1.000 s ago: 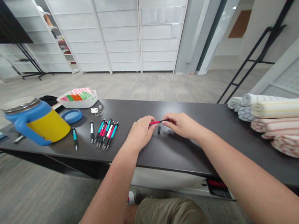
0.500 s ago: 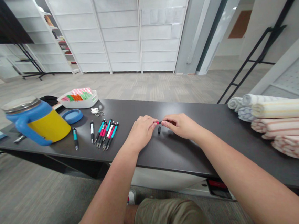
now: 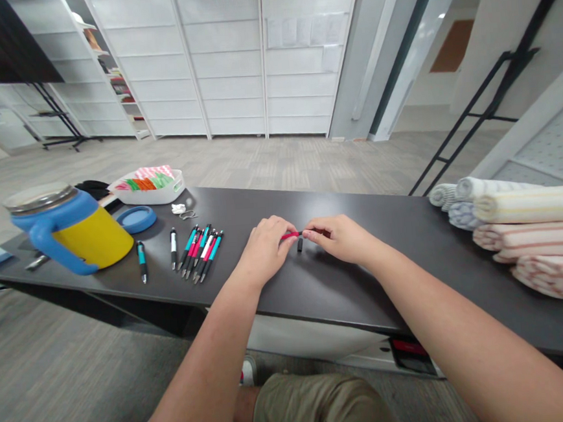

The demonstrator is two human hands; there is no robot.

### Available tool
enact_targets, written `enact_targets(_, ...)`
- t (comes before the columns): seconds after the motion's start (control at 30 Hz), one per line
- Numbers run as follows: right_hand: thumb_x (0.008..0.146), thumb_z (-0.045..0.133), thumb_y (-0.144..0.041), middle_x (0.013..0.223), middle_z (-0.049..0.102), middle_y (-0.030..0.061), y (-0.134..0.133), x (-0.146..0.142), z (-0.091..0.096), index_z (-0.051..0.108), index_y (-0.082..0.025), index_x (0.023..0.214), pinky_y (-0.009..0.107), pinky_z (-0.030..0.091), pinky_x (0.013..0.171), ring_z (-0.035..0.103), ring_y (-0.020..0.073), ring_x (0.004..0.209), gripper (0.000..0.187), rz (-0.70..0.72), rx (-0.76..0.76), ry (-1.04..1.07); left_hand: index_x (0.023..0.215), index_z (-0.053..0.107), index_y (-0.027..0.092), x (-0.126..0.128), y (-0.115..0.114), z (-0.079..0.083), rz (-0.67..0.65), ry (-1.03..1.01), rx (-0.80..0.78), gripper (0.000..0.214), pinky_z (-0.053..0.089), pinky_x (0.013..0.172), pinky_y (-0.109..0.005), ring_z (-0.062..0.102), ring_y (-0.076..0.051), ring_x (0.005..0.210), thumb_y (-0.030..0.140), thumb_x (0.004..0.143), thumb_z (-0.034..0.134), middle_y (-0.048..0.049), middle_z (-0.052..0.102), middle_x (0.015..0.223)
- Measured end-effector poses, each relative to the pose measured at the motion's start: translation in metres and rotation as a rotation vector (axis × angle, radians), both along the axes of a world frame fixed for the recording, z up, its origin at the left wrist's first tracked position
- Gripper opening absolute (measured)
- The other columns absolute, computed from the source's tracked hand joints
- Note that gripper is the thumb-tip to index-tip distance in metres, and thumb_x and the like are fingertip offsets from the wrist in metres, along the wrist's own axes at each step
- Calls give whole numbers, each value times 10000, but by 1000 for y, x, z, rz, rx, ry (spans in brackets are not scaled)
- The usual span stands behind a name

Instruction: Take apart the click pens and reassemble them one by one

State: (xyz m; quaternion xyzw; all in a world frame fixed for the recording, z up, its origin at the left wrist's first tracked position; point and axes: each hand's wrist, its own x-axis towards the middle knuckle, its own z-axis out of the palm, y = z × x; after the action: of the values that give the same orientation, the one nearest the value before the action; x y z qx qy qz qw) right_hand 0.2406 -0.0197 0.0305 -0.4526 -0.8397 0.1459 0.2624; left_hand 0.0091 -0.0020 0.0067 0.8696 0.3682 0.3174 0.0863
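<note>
Above the dark table [image 3: 365,282], a pink pen [image 3: 290,235] with a black end lies level between my two hands. My left hand [image 3: 270,245] is closed around its pink barrel. The fingertips of my right hand [image 3: 336,234] pinch the black end, partly hiding it. A small black cylindrical piece [image 3: 300,244] stands on the table just below the pen. To the left, several pens [image 3: 201,251] in blue, pink and white with black grips lie bunched side by side. A white pen [image 3: 174,249] and a blue pen [image 3: 142,261] lie apart from them.
A blue and yellow mug [image 3: 91,232] stands at the left, with a blue lid [image 3: 136,219] beside it. Behind is a white basket [image 3: 163,193] of colourful packets. A small white item [image 3: 178,208] lies near it. Rolled striped cloths [image 3: 536,230] are stacked at the right.
More of the pink barrel shows between my hands, as the fingers of my left hand have shifted slightly. The other things on the table have not moved.
</note>
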Motion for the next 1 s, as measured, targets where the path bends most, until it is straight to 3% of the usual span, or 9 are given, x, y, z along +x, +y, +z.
enact_targets(0.17,1033,536,-386,831,727,8,0,0,0,744,-212,978,262,405,667,584,134,675,277,-5,15,9,1120,694,254,1,0,1,-13,12,0,238,478,968,-412,595,-231,1070,323,1054,476,-66,672,1165)
enact_targets(0.5,976,603,-507,777,694,5,0,1,-2,730,-228,1024,291,413,647,572,159,657,310,-79,-63,-32,1073,685,242,0,1,0,43,38,-12,186,474,957,-418,585,-245,1069,329,1029,526,-75,669,1149)
enact_targets(0.63,836,775,-574,926,712,59,3,0,-7,713,-206,1046,333,458,783,632,222,853,428,-92,-12,-109,1054,685,241,0,3,-1,100,19,-11,176,473,960,-412,586,-243,1062,317,1026,528,-71,672,1134)
enact_targets(0.73,818,797,-586,1061,703,108,6,-3,-14,722,-208,1100,391,460,919,628,269,999,477,-44,21,-153,1057,684,239,0,4,-1,115,14,-11,176,476,952,-408,589,-243,1061,315,1026,528,-73,674,1128)
enact_targets(1.0,867,769,-387,982,727,65,4,-9,-12,695,-210,1039,358,477,855,636,220,907,257,-24,-16,-87,1063,675,225,0,2,2,134,11,-21,162,483,962,-416,598,-245,1056,305,1019,540,-74,682,1122)
